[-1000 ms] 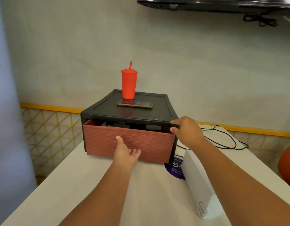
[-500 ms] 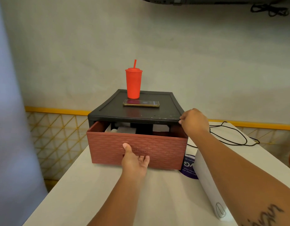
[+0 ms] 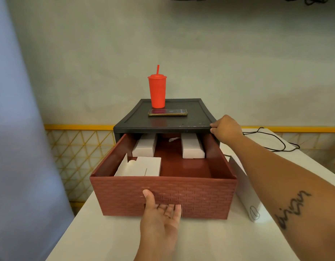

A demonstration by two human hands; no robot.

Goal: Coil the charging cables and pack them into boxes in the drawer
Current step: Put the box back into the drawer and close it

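The red-brown drawer (image 3: 191, 196) stands pulled far out of its black cabinet (image 3: 174, 123) on the white table. My left hand (image 3: 161, 210) grips the handle slot in the drawer's front, palm up, fingers hooked inside. My right hand (image 3: 226, 129) holds the cabinet's top right front corner. Inside the drawer lie three white boxes: an open one (image 3: 142, 167) at front left, one (image 3: 145, 146) at back left, one (image 3: 192, 148) at back right. A black cable (image 3: 274, 140) lies loose on the table at the right.
A red tumbler with a straw (image 3: 157, 91) and a phone (image 3: 167, 112) sit on the cabinet's top. A long white box (image 3: 245, 187) lies on the table just right of the drawer. The table's left edge runs close to the drawer.
The drawer has slid well out toward me under my left hand's pull, exposing the three white boxes. My right hand has stayed on the cabinet's corner.
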